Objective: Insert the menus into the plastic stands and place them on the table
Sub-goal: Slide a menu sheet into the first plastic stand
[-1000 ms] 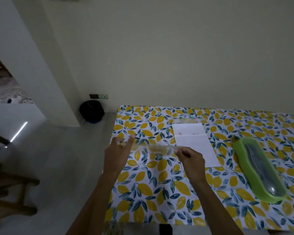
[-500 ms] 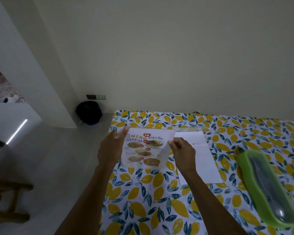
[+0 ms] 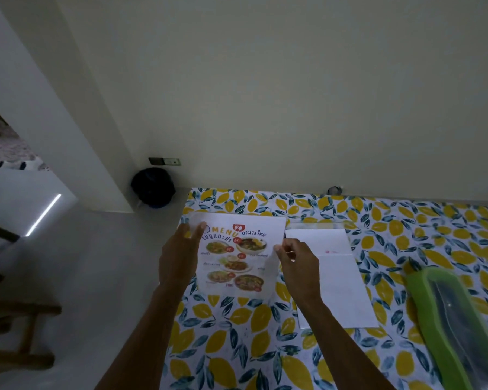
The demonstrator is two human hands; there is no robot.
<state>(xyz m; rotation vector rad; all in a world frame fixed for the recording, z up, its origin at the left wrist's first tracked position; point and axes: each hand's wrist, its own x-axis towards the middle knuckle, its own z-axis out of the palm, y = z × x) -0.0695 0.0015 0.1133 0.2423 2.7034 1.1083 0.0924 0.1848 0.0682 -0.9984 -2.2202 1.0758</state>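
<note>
Head view: menu (image 3: 237, 256) in clear stand near bench (image 3: 265, 347) far left corner, left hand (image 3: 178, 260) grip pinching its left edge, right hand (image 3: 300, 266) grip pinching its right edge; blank sheets (image 3: 335, 282) just beside.

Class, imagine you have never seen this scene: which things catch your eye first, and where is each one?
The colourful menu stands out, held at its side edges by the left hand and right hand over the lemon-print tablecloth. White sheets lie just right of it, and a green-rimmed container sits at the table's right.
</note>
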